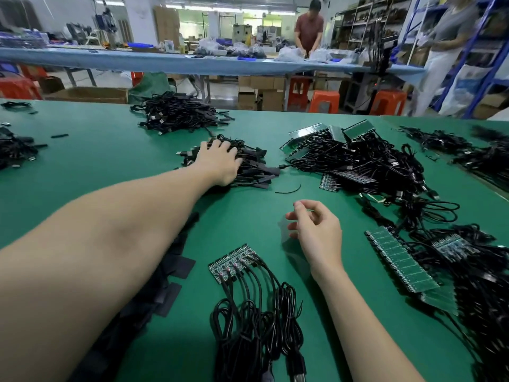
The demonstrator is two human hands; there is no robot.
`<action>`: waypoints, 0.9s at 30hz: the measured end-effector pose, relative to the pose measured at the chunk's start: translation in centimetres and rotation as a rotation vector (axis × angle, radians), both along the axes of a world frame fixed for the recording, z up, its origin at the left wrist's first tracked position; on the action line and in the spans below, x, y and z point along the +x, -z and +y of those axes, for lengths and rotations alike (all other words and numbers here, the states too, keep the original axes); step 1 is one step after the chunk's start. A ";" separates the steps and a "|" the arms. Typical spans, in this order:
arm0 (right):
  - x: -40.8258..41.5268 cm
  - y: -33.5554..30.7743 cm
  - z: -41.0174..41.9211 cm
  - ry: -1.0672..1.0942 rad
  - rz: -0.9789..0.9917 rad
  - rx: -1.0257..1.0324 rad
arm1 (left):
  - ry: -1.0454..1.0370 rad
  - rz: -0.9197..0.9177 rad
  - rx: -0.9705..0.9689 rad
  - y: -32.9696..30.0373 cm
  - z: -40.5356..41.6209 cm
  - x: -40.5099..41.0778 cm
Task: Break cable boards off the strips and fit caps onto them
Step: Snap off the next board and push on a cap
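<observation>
Two hands work apart: your left hand (220,161) rests spread on the capped pile (248,164) at eleven o'clock, your right hand (314,227) hovers loosely curled, empty, so bring both to the board strip (234,261) at six o'clock.

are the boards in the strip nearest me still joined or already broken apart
Still joined: the boards in the near strip sit edge to edge in one unbroken row on the green table, each with its cable attached. Neither hand touches it.

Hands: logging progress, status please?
Left hand open, resting on capped cable pile. Right hand hovering, loosely curled, empty. Board strip lies unbroken near it. Nothing in the way.
</observation>
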State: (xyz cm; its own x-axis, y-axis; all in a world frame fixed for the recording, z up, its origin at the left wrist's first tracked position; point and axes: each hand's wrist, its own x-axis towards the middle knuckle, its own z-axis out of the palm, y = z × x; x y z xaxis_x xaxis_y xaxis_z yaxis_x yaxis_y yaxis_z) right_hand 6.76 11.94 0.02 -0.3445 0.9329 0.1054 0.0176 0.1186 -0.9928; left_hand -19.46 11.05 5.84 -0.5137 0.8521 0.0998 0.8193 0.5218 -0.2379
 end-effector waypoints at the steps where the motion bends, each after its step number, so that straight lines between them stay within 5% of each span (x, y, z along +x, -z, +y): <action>1: 0.0 0.1 0.0 -0.002 -0.015 0.017 | -0.008 -0.038 -0.005 0.7 -0.1 -0.2; 8: 0.0 -0.2 -0.1 -0.048 -0.097 0.064 | 0.146 -0.047 0.279 -0.1 -1.2 2.8; 14: 0.4 -2.4 -0.4 -0.326 -0.464 0.177 | 0.125 -0.477 0.817 0.9 -5.1 10.8; 18: -0.4 -4.4 -1.8 -0.493 -0.659 0.123 | -0.176 -0.691 1.001 3.8 -8.2 14.2; 22: -0.8 -5.2 -3.2 -0.547 -0.780 0.115 | -0.242 -0.907 1.123 4.8 -9.0 15.3; 27: -0.3 -4.0 -3.5 -0.540 -0.595 -0.067 | -0.106 -1.196 1.118 3.9 -8.9 14.7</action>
State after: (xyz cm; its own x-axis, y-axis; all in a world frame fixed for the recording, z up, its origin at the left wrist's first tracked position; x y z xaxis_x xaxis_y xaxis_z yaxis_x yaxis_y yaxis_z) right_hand 6.44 8.40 4.05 -0.7304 0.6193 -0.2881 0.5027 0.2019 -0.8406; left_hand -4.79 2.15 1.95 -0.7953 0.5917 0.1319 0.2007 0.0517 0.9783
